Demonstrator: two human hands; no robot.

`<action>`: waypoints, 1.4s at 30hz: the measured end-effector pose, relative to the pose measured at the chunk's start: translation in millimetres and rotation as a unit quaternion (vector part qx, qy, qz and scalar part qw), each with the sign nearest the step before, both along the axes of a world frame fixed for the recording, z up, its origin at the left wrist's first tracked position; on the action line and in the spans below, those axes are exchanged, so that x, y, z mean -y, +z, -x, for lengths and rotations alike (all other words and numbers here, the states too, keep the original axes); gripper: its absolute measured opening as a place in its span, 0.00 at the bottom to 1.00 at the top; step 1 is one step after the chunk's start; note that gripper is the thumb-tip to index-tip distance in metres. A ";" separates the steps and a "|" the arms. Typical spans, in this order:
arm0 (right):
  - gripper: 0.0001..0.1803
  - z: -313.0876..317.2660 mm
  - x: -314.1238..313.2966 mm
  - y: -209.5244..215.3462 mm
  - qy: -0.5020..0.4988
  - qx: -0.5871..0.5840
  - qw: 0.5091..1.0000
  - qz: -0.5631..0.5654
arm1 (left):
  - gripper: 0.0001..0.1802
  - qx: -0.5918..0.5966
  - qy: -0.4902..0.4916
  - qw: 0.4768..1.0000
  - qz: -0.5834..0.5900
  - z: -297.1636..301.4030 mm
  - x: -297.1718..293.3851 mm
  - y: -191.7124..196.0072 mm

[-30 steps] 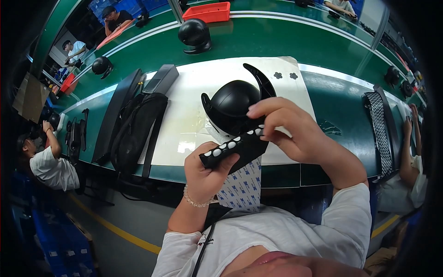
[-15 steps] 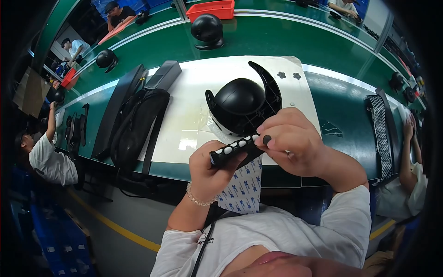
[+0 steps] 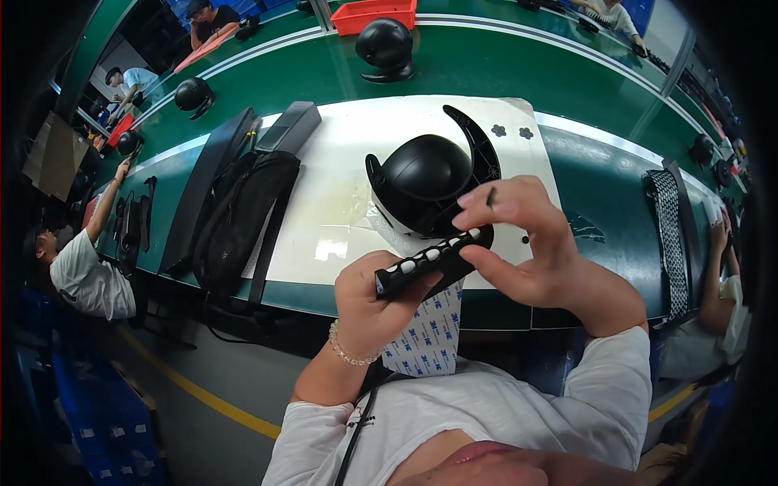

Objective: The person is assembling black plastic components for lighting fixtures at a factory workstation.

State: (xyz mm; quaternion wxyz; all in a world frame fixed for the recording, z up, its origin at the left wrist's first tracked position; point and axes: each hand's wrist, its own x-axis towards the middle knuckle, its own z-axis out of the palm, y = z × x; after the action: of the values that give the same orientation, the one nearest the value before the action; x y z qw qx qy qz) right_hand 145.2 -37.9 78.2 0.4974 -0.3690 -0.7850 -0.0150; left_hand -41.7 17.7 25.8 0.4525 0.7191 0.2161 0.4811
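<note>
My left hand (image 3: 365, 296) is closed round a curled sheet of black adhesive pads (image 3: 433, 261) with a row of white round spots along its upper edge. Beneath it hangs backing paper (image 3: 429, 336) with a blue printed pattern. My right hand (image 3: 527, 243) hovers at the sheet's right end, thumb and fingers apart. A small dark mark shows among its fingers; I cannot tell whether it is a pad or a gap. Just beyond both hands sits a glossy black rounded shell (image 3: 425, 166) with two curved horns. A small black dot (image 3: 525, 240) shows beside my right hand.
The shell lies on a white mat (image 3: 324, 202) on a green bench. Black bags and straps (image 3: 247, 219) lie at the left, a checkered strip (image 3: 668, 235) at the right. Black helmets (image 3: 385, 49) and a red tray (image 3: 373, 14) stand farther back. Other people work around.
My right thumb and fingers have parted and moved slightly up from the sheet; the round black pad no longer shows between them. My left hand still holds the sheet.
</note>
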 end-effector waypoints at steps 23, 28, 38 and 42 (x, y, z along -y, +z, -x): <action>0.12 9.6 4.9 3.2 0.141 0.037 0.988 0.045 | 0.04 0.015 -0.083 0.994 0.077 2.0 1.1 -2.2; 0.12 7.9 4.9 0.3 0.227 0.026 0.965 0.130 | 0.06 0.000 -0.043 0.993 0.107 3.8 -0.9 -6.2; 0.34 -13.0 -18.8 -7.2 0.015 -0.176 0.968 0.179 | 0.17 -0.022 0.095 0.963 -0.253 -14.3 -7.7 -18.7; 0.33 -11.5 -17.6 -6.9 -0.010 -0.144 0.974 0.173 | 0.14 -0.041 0.086 0.974 -0.203 -20.0 -10.8 -29.5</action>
State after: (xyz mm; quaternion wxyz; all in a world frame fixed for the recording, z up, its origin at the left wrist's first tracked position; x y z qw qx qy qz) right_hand 156.8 -20.3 71.3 0.5341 -0.4551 -0.6921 0.1693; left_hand -21.7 28.5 -3.7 0.2442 0.7939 0.1935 0.5221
